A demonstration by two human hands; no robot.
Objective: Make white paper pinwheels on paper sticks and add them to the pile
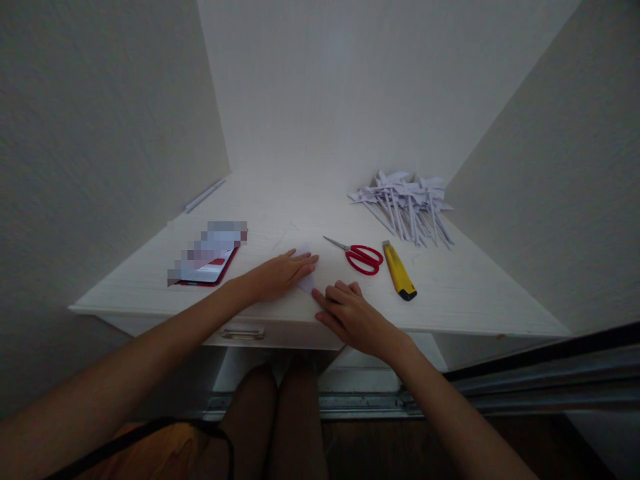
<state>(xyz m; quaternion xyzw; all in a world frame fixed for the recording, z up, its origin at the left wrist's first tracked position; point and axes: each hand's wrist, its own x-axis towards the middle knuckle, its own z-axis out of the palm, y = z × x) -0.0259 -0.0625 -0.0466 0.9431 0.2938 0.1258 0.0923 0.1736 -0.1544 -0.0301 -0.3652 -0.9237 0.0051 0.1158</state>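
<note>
The left hand (283,275) lies flat over a small white paper (307,285) on the worktop (280,193), grip released. The right hand (356,317), loosely curled and grasping nothing I can see, rests by the paper's near corner. Red-handled scissors (349,249) lie near a yellow cutter (399,270).

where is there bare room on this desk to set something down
The white desk is bare at back centre, between the thin white sticks and paper pinwheels, and at front right, between the yellow cutter and the right wall. It is crowded front centre: left hand on white paper, right hand at its edge, red-handled scissors close by.
</note>
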